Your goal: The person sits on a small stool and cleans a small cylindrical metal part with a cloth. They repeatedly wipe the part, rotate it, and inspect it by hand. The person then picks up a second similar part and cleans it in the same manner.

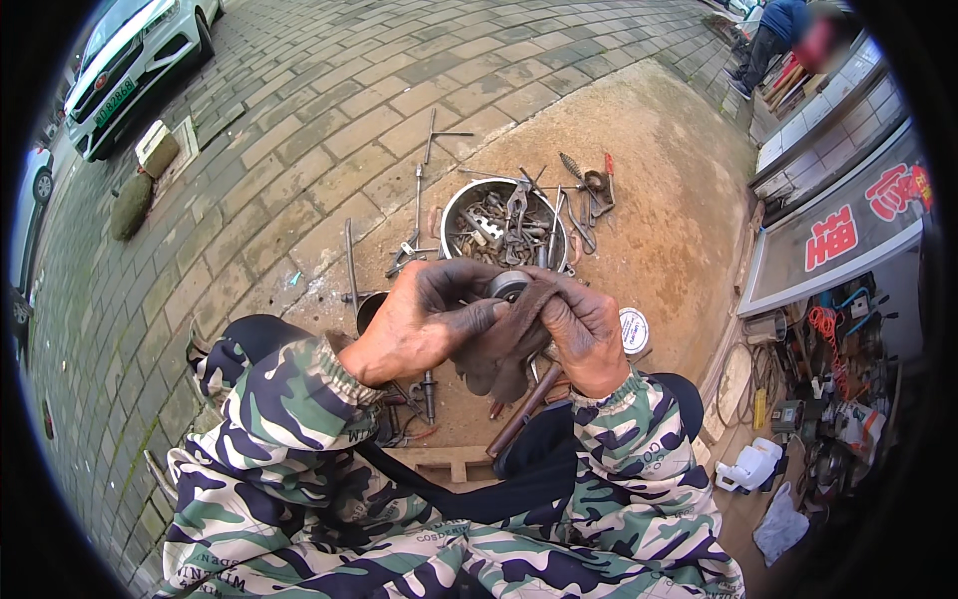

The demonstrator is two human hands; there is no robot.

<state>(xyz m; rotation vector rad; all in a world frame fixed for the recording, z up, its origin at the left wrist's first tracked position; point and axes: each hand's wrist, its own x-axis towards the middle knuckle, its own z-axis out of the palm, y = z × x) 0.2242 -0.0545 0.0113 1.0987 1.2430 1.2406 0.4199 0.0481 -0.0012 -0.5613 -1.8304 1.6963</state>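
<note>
In front of my lap, my left hand (pixel 419 321) is closed on a round grey metal bearing (pixel 509 284), its fingertips and thumb at the near rim. A dirty brown rag (pixel 506 347) is pinched in my right hand (pixel 587 334) and lies against the bearing's right side. Part of the rag hangs down between the two hands. Dark grime covers the fingers of both hands. The lower part of the bearing is hidden by the rag and my left thumb.
Just beyond my hands stands a round metal basin (pixel 448 212) full of tools and metal parts. A T-shaped wrench (pixel 418 205) and red-handled pliers (pixel 608 166) lie around it. A white round lid (pixel 633 330) sits right. A white car (pixel 140 60) and a person (pixel 773 35) are farther off.
</note>
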